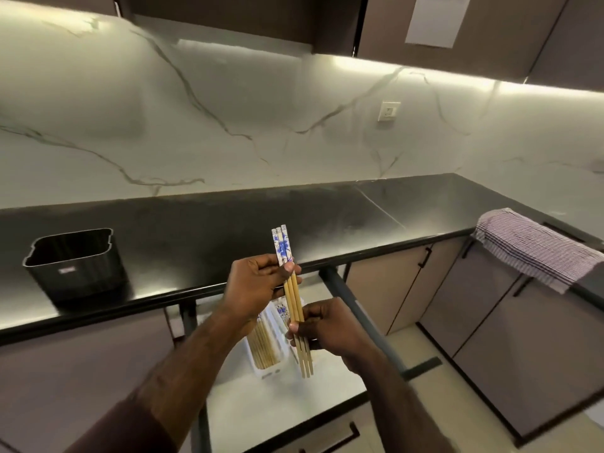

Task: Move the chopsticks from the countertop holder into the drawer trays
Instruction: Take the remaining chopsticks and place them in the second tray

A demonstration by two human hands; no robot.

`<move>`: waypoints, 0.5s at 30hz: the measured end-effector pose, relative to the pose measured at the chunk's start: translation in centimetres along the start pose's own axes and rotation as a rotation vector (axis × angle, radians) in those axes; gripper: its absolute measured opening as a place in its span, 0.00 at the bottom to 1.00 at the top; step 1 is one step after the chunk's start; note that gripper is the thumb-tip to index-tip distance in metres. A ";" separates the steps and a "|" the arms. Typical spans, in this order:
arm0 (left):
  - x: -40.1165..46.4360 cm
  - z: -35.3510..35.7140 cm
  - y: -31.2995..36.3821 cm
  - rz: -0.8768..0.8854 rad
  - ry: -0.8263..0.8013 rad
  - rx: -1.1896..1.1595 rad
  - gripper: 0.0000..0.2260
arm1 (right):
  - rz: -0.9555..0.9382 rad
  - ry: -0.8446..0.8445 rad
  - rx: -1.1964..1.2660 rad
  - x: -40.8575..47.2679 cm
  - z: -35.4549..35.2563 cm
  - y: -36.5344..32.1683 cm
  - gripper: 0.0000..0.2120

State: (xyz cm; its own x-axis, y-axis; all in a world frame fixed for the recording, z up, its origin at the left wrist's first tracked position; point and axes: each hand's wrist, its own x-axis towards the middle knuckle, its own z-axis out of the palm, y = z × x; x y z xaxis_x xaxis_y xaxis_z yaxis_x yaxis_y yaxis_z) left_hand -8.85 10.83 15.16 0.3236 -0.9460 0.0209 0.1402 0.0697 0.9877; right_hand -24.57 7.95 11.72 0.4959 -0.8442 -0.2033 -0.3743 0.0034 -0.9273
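Note:
Three bamboo chopsticks (293, 289) with white, blue-flowered tops are held together above the open drawer (281, 410). My left hand (255, 284) grips them near the patterned tops, and my right hand (330, 328) pinches them lower down, toward the thin tips. Below them, a white tray (271, 369) in the drawer holds several more chopsticks, partly hidden by my hands. The black countertop holder (75, 266) stands at the left of the counter, and no chopsticks show in it.
The black countertop (327, 220) runs along a marble wall. A striped cloth (536, 250) hangs over the counter edge at the right. The drawer's dark frame rail (359, 312) runs along its right side, with closed cabinet doors (398, 282) beyond.

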 end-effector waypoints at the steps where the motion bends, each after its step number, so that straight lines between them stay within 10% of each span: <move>1: 0.7 0.8 -0.7 -0.005 0.008 0.013 0.11 | 0.009 0.001 -0.006 0.6 -0.8 0.6 0.08; 15: 14.2 4.3 -16.2 -0.249 0.026 0.295 0.04 | 0.482 -0.136 -0.103 15.0 -6.3 11.0 0.08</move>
State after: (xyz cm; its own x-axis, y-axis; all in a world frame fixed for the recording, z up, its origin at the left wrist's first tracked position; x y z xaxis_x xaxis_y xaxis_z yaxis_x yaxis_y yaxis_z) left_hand -10.55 -5.05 0.15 0.3375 -0.9139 -0.2255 -0.0564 -0.2587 0.9643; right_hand -26.21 -8.07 0.43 0.3422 -0.6824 -0.6459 -0.6577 0.3169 -0.6834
